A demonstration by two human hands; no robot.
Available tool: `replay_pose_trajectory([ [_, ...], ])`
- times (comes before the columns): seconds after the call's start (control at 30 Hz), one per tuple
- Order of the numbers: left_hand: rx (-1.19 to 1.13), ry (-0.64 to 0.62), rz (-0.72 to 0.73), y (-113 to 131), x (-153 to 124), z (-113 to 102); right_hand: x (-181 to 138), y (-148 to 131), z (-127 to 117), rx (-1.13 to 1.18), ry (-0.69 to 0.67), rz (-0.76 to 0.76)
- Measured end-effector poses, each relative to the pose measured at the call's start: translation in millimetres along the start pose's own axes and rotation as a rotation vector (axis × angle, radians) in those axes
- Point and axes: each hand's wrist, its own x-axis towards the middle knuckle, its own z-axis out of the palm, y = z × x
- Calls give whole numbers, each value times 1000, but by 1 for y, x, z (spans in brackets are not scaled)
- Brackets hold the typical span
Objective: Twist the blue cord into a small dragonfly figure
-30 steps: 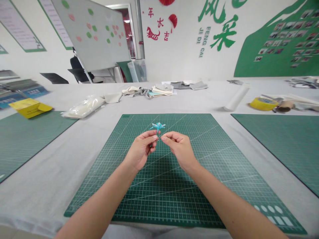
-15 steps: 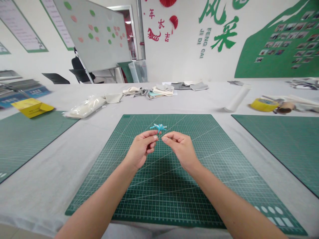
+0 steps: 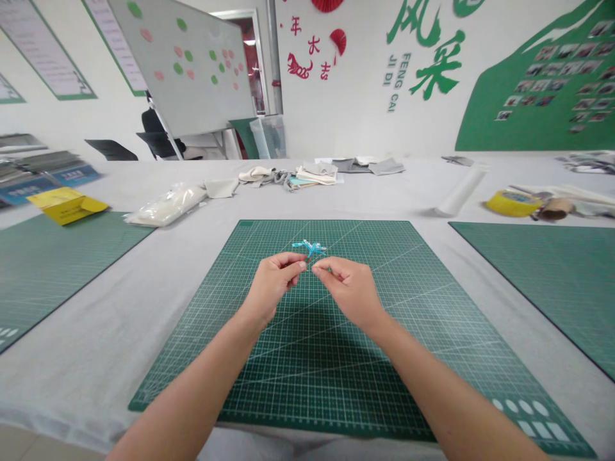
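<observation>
My left hand point(image 3: 273, 282) pinches the stem of a small bright-blue and white flower-like ornament point(image 3: 311, 247) between thumb and index finger. Thin looped petals spread out above the fingertips. Close by on the right, my right hand point(image 3: 348, 285) is closed in a pinch, its fingertips just beside the stem. Whatever lies between those fingertips is too small to make out. Both hands are raised over a green cutting mat point(image 3: 375, 358) with a white grid.
More cutting mats lie at left point(image 3: 57, 269) and right point(image 3: 542, 282). Further back are a yellow box point(image 3: 70, 203), a clear plastic packet point(image 3: 168, 203), folded cloth pieces point(image 3: 317, 171), a white roll point(image 3: 464, 190) and yellow tape point(image 3: 513, 203). A whiteboard point(image 3: 192, 38) stands behind the table.
The ornament has turned in my left fingers, its petals now leaning to the right. My left wrist has rotated a little; my right hand stays pinched at nearly the same place.
</observation>
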Motion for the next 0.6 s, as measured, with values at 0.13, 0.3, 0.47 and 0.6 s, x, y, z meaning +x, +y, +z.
replay_pose_trajectory([
  [0.13, 358, 34, 206, 1, 2, -4, 1, 3, -2, -164, -21, -96],
  [0.3, 736, -40, 391, 1, 1, -7, 1, 8, -4, -335, -8, -207],
  [0.47, 834, -186, 447, -1, -2, -7, 2, 12, -6, -481, 1, -279],
  [0.6, 856, -279, 488, 0, -5, -6, 3, 13, -10, -516, -41, -267],
])
